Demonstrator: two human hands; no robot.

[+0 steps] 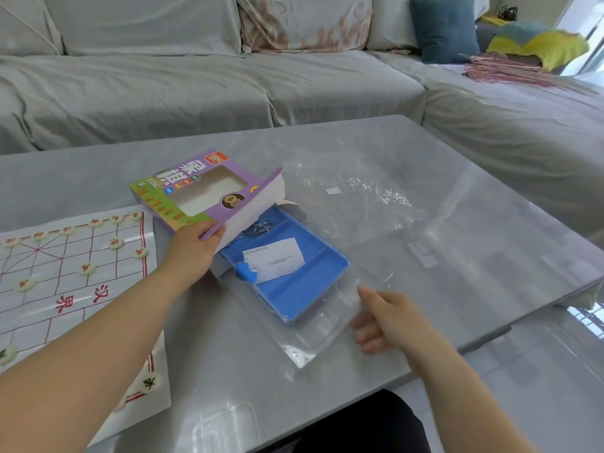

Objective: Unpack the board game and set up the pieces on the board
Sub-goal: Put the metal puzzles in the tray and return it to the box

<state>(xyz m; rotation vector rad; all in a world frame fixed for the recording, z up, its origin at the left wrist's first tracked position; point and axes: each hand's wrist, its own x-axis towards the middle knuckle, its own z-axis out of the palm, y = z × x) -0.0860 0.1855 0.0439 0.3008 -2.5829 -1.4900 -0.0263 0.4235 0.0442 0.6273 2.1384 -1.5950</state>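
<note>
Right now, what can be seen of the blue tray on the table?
The blue tray is shallow, rectangular, plastic-looking, with rounded corners and ridges dividing it into compartments. It lies flat and askew on the table, its far end under the purple box that the left hand grips. A white card lies across its middle, thin metal rings show at the far end, a blue tab sits at its left edge. Clear plastic wrap lies at its near end.

Left hand (192, 246) grips the purple game box (199, 194) over a blue tray (294, 289); right hand (389, 318) hovers open.
</note>
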